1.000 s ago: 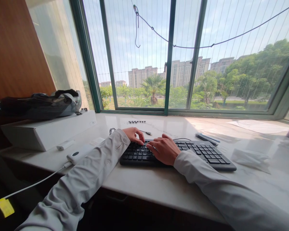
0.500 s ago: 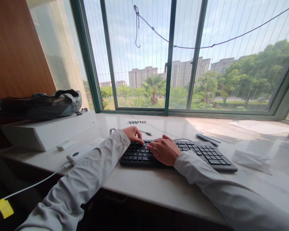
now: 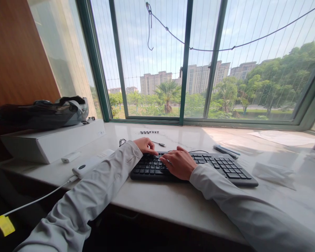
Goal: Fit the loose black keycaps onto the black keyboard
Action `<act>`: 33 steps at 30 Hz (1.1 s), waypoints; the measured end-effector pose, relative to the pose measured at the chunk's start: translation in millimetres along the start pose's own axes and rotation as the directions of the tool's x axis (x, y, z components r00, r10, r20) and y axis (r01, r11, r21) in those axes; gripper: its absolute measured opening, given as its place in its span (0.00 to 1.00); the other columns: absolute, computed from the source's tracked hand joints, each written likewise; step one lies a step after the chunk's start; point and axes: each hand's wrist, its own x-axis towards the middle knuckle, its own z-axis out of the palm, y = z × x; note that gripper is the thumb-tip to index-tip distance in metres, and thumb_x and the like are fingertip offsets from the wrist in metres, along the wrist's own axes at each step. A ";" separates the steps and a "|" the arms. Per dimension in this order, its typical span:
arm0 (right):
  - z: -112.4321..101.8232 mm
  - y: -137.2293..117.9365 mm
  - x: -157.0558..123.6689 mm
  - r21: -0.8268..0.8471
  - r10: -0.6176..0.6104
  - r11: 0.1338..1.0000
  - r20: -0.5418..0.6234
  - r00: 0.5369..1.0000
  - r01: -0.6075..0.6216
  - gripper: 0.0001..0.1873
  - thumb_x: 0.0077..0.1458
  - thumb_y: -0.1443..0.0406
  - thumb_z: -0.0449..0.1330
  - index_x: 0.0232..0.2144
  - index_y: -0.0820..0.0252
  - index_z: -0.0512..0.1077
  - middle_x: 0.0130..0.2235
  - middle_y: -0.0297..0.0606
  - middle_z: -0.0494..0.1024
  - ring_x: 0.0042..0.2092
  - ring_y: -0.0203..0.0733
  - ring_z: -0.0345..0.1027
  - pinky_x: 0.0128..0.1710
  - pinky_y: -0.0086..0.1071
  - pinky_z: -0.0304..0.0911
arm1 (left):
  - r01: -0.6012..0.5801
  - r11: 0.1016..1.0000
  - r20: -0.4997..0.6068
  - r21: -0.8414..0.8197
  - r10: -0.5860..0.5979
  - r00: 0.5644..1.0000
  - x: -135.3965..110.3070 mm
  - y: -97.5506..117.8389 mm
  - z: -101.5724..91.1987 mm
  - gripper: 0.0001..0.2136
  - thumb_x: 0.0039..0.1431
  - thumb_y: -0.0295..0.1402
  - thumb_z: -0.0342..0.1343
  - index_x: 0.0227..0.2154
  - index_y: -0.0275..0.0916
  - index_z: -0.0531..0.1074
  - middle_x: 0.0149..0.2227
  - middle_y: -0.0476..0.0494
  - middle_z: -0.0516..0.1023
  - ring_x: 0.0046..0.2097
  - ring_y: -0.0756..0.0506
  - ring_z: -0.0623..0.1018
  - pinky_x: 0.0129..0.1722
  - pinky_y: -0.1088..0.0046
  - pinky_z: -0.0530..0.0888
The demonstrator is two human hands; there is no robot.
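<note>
A black keyboard [image 3: 147,171] lies on the marble-patterned sill in front of me. At its upper left rows, my left hand [image 3: 145,145] is closed, with thumb and fingers pressed together against the keys; anything between the fingertips is hidden. My right hand [image 3: 180,162] lies palm down across the middle keys, its fingers partly spread and touching the keyboard. It covers many of the keys there. Beyond the keyboard, several small black keycap-like pieces [image 3: 149,132] stand in a row. A black cable plug [image 3: 161,144] lies just behind the left hand.
To the left are a white box [image 3: 52,143] with a dark bag-like item [image 3: 47,113] on top, a small white block [image 3: 70,158] and a white device [image 3: 84,169] with a cable. At right lie thin dark sticks [image 3: 225,152], a clear plastic bag [image 3: 274,175] and paper [image 3: 282,137].
My left hand's fingertips have shifted slightly to the right and lower at the top key rows. My right hand stays in the same place on the keyboard.
</note>
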 end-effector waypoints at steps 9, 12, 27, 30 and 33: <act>2.1 1.8 0.6 -0.002 0.000 1.000 -0.017 1.000 0.000 0.27 0.64 0.55 0.37 0.34 0.56 0.74 0.32 0.39 0.79 0.36 0.39 0.70 0.40 0.35 0.46 | -0.045 0.999 0.017 -0.018 0.046 0.999 4.7 -4.1 7.0 0.21 0.41 0.50 0.62 0.18 0.34 0.66 0.13 0.55 0.57 0.18 0.56 0.54 0.19 0.77 0.49; 3.3 2.1 0.3 0.006 -0.003 1.000 -0.031 1.000 0.003 0.27 0.64 0.55 0.38 0.33 0.56 0.74 0.32 0.38 0.79 0.36 0.39 0.70 0.40 0.35 0.46 | -0.048 0.999 0.025 -0.012 0.048 0.999 4.8 -5.2 6.5 0.21 0.41 0.51 0.61 0.18 0.35 0.66 0.13 0.56 0.56 0.18 0.56 0.54 0.19 0.77 0.49; -0.3 0.2 0.0 -0.006 0.014 1.000 0.009 1.000 -0.013 0.27 0.64 0.55 0.37 0.35 0.56 0.74 0.33 0.39 0.79 0.37 0.39 0.70 0.41 0.35 0.48 | -0.029 0.998 0.033 -0.047 0.031 0.999 -0.2 4.8 3.8 0.21 0.41 0.50 0.62 0.18 0.35 0.65 0.13 0.56 0.57 0.18 0.56 0.55 0.20 0.76 0.49; -1.1 -0.2 -0.3 -0.009 0.018 1.000 0.019 1.000 -0.018 0.27 0.64 0.55 0.37 0.35 0.56 0.74 0.33 0.39 0.79 0.37 0.39 0.70 0.41 0.35 0.48 | -0.041 0.997 0.037 -0.061 0.044 0.998 0.1 4.9 3.7 0.21 0.40 0.49 0.62 0.18 0.34 0.66 0.13 0.56 0.57 0.18 0.56 0.54 0.20 0.76 0.49; -1.3 -0.3 -0.5 -0.011 0.018 1.000 0.024 1.000 -0.018 0.27 0.64 0.55 0.37 0.36 0.56 0.74 0.34 0.39 0.79 0.37 0.39 0.70 0.41 0.35 0.47 | -0.043 0.998 0.035 -0.055 0.045 0.998 1.0 4.1 3.8 0.21 0.40 0.49 0.62 0.17 0.34 0.66 0.13 0.56 0.57 0.18 0.56 0.53 0.21 0.76 0.49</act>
